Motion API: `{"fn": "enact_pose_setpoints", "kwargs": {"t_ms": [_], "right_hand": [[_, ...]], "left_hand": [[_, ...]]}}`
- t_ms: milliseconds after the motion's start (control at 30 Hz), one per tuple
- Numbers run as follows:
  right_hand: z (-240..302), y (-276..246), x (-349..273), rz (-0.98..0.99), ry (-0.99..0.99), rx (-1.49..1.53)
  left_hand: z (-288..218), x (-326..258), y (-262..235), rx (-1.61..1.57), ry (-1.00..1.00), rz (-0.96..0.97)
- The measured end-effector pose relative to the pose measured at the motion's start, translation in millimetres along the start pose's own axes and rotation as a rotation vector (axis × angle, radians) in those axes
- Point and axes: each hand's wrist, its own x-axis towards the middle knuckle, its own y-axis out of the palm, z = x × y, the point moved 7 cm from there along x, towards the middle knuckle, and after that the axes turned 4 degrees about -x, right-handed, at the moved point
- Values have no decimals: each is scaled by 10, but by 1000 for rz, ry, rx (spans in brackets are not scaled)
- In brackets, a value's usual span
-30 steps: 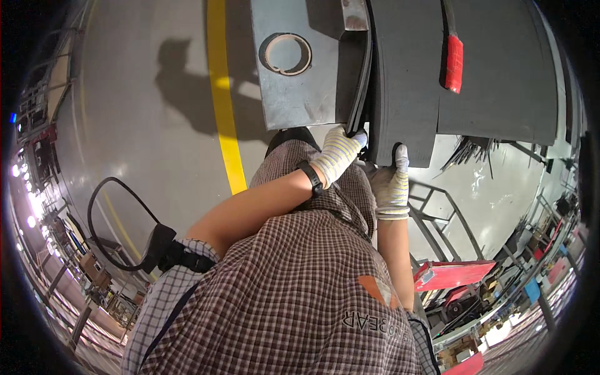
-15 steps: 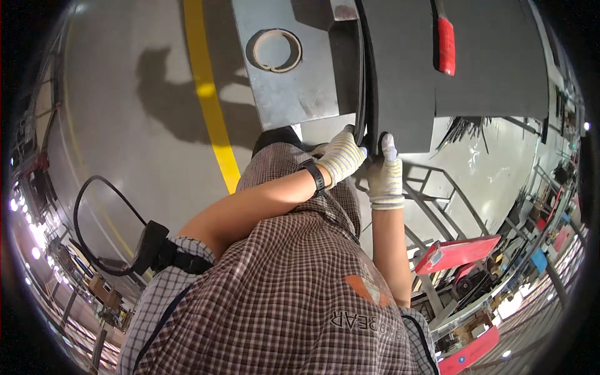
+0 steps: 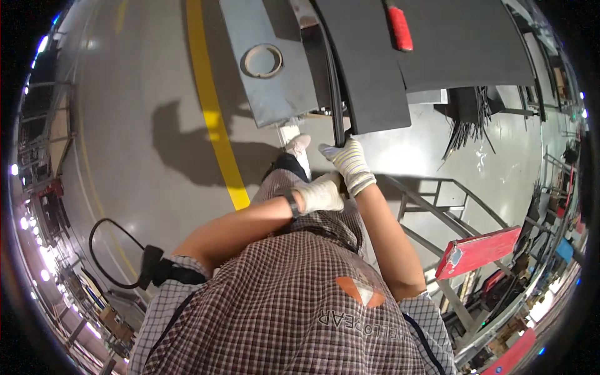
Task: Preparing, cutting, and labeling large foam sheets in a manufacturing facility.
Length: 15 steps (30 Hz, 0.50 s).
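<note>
Lettering (image 3: 359,326) runs upside down across the checked apron (image 3: 275,294), beneath an orange-and-white patch (image 3: 361,292); the black strips (image 3: 335,94), long and thin, lie with their long axis running away from the person, near ends toward the body, far ends leaning slightly left; they sit in the gap between the grey metal surface (image 3: 284,94) on the left and the stacked black sheets (image 3: 378,106) on the right; the right hand (image 3: 349,164), in a striped glove, is closed round their near ends, thumb toward the left; the left hand (image 3: 322,194), gloved too, is curled just below it, beside something dark, and I cannot tell whether it grips that; a tape ring (image 3: 279,61) lies flat on the surface; a red handle (image 3: 401,30) rests on the sheets, pointing roughly toward the person.
</note>
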Motion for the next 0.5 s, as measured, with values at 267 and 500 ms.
{"fn": "enact_pose_setpoints", "kwargs": {"t_ms": [267,500], "right_hand": [[-384,61,145,53,51,192],[354,-270,-466,-147,-45,-368]], "left_hand": [[1831,-379,-2191,-454,-634,-784],[2658,87,-2703,-140,-779,-798]]}}
